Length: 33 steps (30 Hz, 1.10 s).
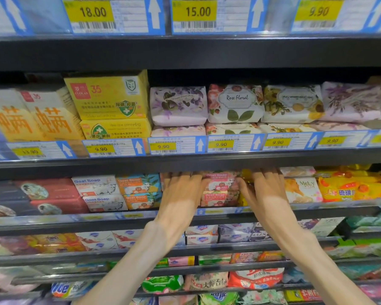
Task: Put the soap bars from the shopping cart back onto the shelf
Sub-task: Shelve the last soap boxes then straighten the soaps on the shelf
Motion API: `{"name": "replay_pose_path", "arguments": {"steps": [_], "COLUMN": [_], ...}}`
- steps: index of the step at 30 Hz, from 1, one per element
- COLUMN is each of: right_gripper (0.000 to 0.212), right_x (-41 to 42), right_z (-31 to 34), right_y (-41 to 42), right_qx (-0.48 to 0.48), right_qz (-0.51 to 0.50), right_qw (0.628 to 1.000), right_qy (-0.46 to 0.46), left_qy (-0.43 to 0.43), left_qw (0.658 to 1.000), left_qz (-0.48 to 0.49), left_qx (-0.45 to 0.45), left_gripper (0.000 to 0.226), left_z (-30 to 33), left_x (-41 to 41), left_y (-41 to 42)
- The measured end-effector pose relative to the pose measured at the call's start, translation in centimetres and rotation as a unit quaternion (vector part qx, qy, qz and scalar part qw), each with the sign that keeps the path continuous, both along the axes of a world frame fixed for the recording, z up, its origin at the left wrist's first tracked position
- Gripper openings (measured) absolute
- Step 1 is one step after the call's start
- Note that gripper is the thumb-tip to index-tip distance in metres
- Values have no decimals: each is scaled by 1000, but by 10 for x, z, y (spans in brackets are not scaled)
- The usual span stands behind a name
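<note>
Both hands reach into the shelf (207,219) row that holds the goat soap boxes, just below centre of the view. The left hand (180,192) lies flat with its fingers straight and slightly spread, fingertips hidden under the edge of the shelf above; its grip is apart and holds nothing that shows. At its 3 o'clock stand the pink soap boxes (220,190), two stacked one on the other, and the hand's thumb side touches or nearly touches them; I cannot tell which. The right hand (265,188) is at the 3 o'clock side of that stack, fingers extended forward against yellow packs behind, thumb toward the pink boxes; whether its grip is clamped on anything cannot be told. At 9 o'clock of the left hand sit orange-and-teal soap boxes (141,191) and, further left, white-and-blue soap boxes (99,193), each stacked two high. At 3 o'clock of the right hand lie a white box (304,190) and yellow bags (352,186). On the shelf above, at 12 o'clock, flowered soap packets (235,103) rest in a row behind price tags (221,144).
</note>
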State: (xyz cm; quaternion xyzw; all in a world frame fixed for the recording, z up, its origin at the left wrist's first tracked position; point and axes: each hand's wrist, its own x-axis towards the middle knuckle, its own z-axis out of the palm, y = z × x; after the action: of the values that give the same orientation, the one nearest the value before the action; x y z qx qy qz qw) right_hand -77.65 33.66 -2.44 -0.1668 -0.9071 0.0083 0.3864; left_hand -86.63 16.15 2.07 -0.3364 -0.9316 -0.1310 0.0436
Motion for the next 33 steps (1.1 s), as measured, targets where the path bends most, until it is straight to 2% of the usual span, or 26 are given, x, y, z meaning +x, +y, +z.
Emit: {"name": "replay_pose_path", "arguments": {"steps": [5, 11, 17, 23, 30, 33], "right_gripper": [34, 26, 24, 24, 33, 47], "right_x": [0, 2, -7, -1, 2, 6], "right_z": [3, -1, 0, -2, -5, -8], "right_y": [-3, -1, 0, 0, -1, -3], "right_qx": [-9, -18, -82, -59, -47, -23], "right_qz": [3, 14, -30, -5, 8, 9], "right_qw": [1000, 1000, 993, 997, 998, 998], "right_qy": [-7, -14, -80, -47, -46, -53], "left_qy": [-14, -14, -18, -10, 31, 107], "left_qw": [1000, 1000, 1000, 1000, 999, 993], "left_qz": [5, 5, 3, 6, -4, -21], "left_qx": [-1, 3, 6, 11, 22, 52], "left_gripper": [37, 39, 39, 36, 37, 39], "left_z": [-3, -7, -4, -9, -17, -31], "left_x": [-3, -3, -4, -5, -9, -10], "left_y": [2, 4, 3, 3, 2, -2]}}
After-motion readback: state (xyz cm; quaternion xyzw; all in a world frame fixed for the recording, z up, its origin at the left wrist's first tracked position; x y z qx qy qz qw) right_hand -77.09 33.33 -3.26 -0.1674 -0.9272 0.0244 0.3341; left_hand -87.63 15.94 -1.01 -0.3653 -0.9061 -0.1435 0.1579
